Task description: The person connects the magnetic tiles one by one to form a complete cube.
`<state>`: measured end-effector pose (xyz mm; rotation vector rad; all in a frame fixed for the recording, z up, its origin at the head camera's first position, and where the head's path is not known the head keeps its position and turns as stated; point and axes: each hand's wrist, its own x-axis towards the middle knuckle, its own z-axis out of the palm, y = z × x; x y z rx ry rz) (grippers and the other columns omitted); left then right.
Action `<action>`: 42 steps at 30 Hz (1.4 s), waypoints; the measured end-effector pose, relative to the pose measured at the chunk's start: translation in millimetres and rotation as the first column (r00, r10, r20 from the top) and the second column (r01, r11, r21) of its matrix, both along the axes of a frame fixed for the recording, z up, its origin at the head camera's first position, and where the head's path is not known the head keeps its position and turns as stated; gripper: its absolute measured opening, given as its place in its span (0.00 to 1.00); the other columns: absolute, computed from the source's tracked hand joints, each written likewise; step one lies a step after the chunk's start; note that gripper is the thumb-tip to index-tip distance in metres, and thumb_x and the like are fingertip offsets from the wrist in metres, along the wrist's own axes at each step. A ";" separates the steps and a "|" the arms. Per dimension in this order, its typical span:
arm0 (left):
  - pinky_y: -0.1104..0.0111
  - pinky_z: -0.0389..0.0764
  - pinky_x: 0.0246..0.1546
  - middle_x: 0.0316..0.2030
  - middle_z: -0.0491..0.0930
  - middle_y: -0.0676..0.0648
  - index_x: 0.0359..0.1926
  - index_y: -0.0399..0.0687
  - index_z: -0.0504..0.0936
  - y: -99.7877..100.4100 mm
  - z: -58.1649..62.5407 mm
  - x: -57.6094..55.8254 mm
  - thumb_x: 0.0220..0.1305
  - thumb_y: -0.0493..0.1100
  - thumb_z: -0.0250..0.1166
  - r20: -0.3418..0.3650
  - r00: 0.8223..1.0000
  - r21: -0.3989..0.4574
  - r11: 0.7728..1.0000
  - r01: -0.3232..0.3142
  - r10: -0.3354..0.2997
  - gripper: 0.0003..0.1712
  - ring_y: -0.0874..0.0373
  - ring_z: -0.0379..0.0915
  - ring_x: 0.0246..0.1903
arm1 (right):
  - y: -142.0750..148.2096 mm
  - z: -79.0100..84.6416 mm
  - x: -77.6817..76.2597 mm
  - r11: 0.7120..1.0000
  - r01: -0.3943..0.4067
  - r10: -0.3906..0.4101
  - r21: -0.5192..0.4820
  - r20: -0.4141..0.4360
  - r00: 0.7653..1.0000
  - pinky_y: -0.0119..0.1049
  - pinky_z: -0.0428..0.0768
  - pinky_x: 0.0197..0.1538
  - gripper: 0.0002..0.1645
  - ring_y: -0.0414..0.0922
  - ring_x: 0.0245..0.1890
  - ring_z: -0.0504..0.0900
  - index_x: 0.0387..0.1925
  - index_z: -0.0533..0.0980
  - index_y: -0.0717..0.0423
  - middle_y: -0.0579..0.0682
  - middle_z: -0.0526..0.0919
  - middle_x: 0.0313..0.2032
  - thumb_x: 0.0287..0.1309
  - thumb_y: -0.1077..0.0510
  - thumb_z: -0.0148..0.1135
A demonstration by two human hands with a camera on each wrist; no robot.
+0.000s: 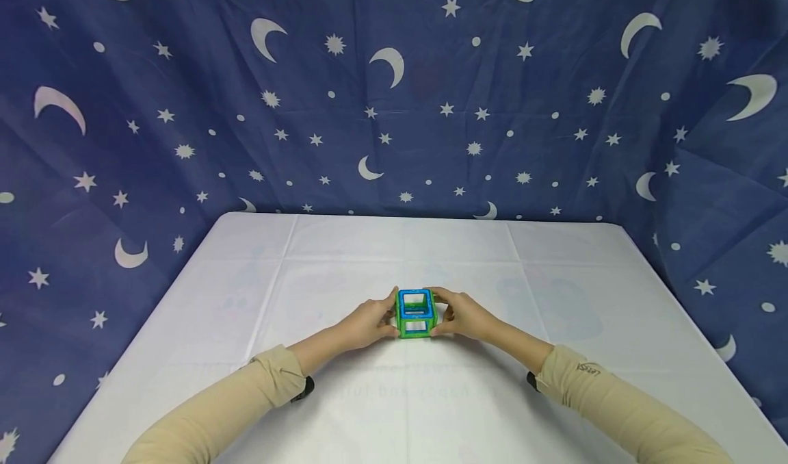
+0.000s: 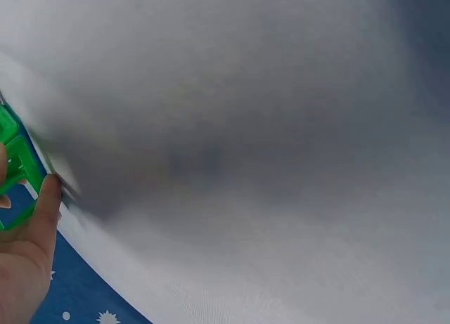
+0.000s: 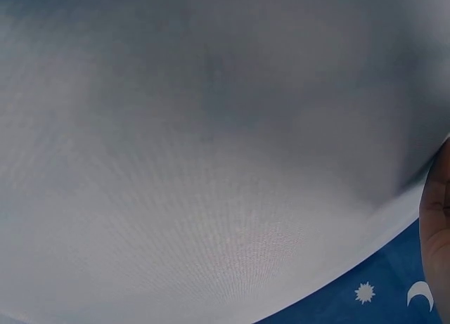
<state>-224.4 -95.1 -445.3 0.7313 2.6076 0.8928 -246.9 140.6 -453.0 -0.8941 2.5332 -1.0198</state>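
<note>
A small cube of magnetic tiles (image 1: 416, 315), with a blue square frame on top and green frames at its sides, stands near the middle of the white table. My left hand (image 1: 368, 324) grips its left side, thumb at the near corner and a finger at the far one. On the opposite side my right hand (image 1: 466, 315) holds it the same way, thumb in front and forefinger behind. In the left wrist view, part of a green tile frame (image 2: 27, 161) shows at the left edge between the fingers. Only a strip of the right hand (image 3: 434, 225) appears in the right wrist view.
A white cloth (image 1: 345, 245) with fold lines and faint print covers the table. Behind and beside it hangs a dark blue curtain (image 1: 425, 163) with moons and stars. Dark bands (image 1: 303, 389) show under the rolled sleeve cuffs.
</note>
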 end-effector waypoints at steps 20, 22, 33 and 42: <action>0.58 0.76 0.55 0.61 0.71 0.37 0.66 0.34 0.63 10.1 -9.4 -18.2 0.51 0.37 0.72 0.070 0.997 0.167 0.985 -0.050 0.039 0.42 0.45 0.77 0.52 | 11.6 -5.4 -2.5 0.999 0.034 -0.035 0.032 0.030 0.999 0.26 0.75 0.31 0.44 0.37 0.26 0.73 0.62 0.58 0.62 0.56 0.81 0.36 0.47 0.59 0.72; 0.59 0.76 0.55 0.61 0.71 0.37 0.66 0.34 0.62 10.1 -10.5 -19.7 0.51 0.37 0.72 0.078 0.996 0.151 0.987 -0.047 0.036 0.42 0.46 0.76 0.53 | 10.4 -7.0 -3.3 0.998 0.023 -0.024 0.051 0.021 1.000 0.26 0.74 0.31 0.45 0.37 0.26 0.72 0.61 0.57 0.61 0.59 0.81 0.43 0.46 0.58 0.73; 0.57 0.74 0.57 0.57 0.74 0.36 0.67 0.34 0.60 9.0 -9.8 -20.6 0.53 0.39 0.70 0.071 0.997 0.149 0.988 -0.050 0.040 0.43 0.45 0.75 0.54 | 5.3 -5.3 -7.1 0.989 0.062 -0.062 0.133 -0.008 0.998 0.27 0.71 0.29 0.44 0.37 0.24 0.69 0.58 0.60 0.60 0.60 0.78 0.51 0.43 0.54 0.75; 0.55 0.75 0.56 0.56 0.74 0.35 0.65 0.33 0.63 8.4 -7.6 -14.3 0.51 0.37 0.71 0.066 0.996 0.150 0.986 -0.070 0.060 0.41 0.45 0.77 0.51 | 3.6 -6.8 -4.8 0.994 0.027 -0.030 0.104 0.033 0.999 0.27 0.71 0.29 0.43 0.38 0.24 0.69 0.60 0.59 0.60 0.62 0.77 0.51 0.46 0.56 0.73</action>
